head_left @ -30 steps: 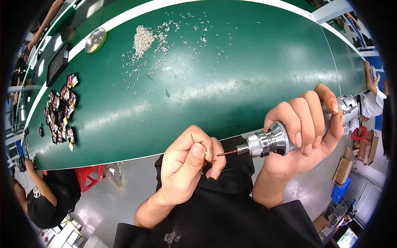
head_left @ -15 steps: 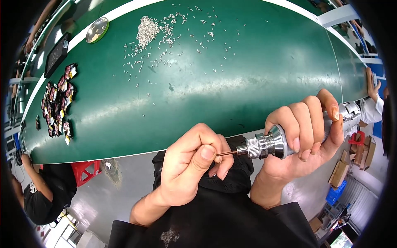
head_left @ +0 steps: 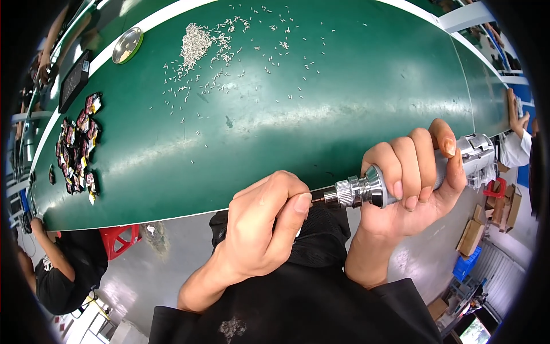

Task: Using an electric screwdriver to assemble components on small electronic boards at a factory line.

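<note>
My right hand (head_left: pixel 401 178) wraps round a silver, cylindrical power screwdriver (head_left: pixel 360 191), held level over the front table edge. Its thin bit (head_left: pixel 318 199) points left, into my left hand (head_left: pixel 260 223). The left fingers are curled, with thumb and forefinger pinched at the bit's end. Whatever sits at the bit's tip is hidden by those fingers. A loose heap of small silvery screw-like pieces (head_left: pixel 195 47) lies at the far side of the green table (head_left: pixel 344 109), with more scattered to its right and nearer.
A cluster of small dark packets (head_left: pixel 74 152) lies at the left. Behind it are a black tray (head_left: pixel 74 83) and a round green-rimmed dish (head_left: pixel 127 46). A red stool (head_left: pixel 119 241) and a person in black (head_left: pixel 63 275) are at left; another person's hand (head_left: pixel 518 114) shows at right.
My left hand has turned so its back shows more, and its fingers have closed further round the bit's end. The right hand and screwdriver have shifted slightly left and up.
</note>
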Demonstrator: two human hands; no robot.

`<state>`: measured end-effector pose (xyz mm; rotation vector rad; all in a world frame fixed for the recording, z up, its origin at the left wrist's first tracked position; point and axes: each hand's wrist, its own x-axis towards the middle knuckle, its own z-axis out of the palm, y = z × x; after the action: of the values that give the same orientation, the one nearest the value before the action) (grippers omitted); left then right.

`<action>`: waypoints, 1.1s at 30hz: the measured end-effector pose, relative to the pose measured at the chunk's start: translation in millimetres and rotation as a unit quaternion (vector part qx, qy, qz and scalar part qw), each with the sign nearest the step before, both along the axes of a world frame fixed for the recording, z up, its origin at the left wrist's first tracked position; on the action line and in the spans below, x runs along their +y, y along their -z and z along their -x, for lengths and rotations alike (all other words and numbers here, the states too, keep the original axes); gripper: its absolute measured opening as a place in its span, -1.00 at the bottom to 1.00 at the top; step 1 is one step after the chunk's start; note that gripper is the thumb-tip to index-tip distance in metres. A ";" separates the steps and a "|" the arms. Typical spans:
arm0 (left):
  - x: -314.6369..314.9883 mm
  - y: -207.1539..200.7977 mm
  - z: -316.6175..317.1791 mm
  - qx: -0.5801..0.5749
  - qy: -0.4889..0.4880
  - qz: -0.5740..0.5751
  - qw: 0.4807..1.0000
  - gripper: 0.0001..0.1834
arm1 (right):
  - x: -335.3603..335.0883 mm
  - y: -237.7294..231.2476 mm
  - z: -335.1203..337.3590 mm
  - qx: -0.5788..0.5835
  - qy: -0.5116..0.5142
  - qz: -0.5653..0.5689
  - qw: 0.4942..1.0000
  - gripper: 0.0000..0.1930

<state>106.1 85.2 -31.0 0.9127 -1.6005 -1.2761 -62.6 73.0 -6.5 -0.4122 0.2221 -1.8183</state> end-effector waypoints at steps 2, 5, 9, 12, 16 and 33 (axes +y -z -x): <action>-4.3 -1.1 -2.0 0.023 -0.013 0.003 1.000 -0.63 | -0.8 3.8 3.9 -0.016 0.000 0.014 1.000 -0.89; -31.4 -17.4 -29.9 -0.075 -0.064 0.010 0.995 -0.36 | -4.4 10.5 10.7 -0.037 0.011 0.013 0.999 -0.89; -117.2 -21.8 -59.1 -0.198 -0.132 0.098 0.966 -0.58 | -8.4 33.4 15.1 -0.039 0.044 -0.068 0.996 -0.88; -195.2 -27.3 -79.0 -0.340 -0.190 0.157 0.908 -0.76 | -6.8 40.1 10.1 -0.065 0.043 -0.069 0.995 -0.89; -277.2 -10.6 -82.6 -0.454 -0.206 0.214 0.840 -0.66 | -7.2 41.5 12.1 -0.045 0.038 -0.059 0.997 -0.90; -358.8 8.9 -75.0 -0.576 -0.099 0.341 0.736 -0.61 | -1.6 37.9 16.0 -0.020 -0.012 -0.080 0.997 -0.95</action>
<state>181.1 -273.6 -40.0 1.3986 -2.5124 0.2802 -78.6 71.5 -44.4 -0.2651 0.3308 -1.7695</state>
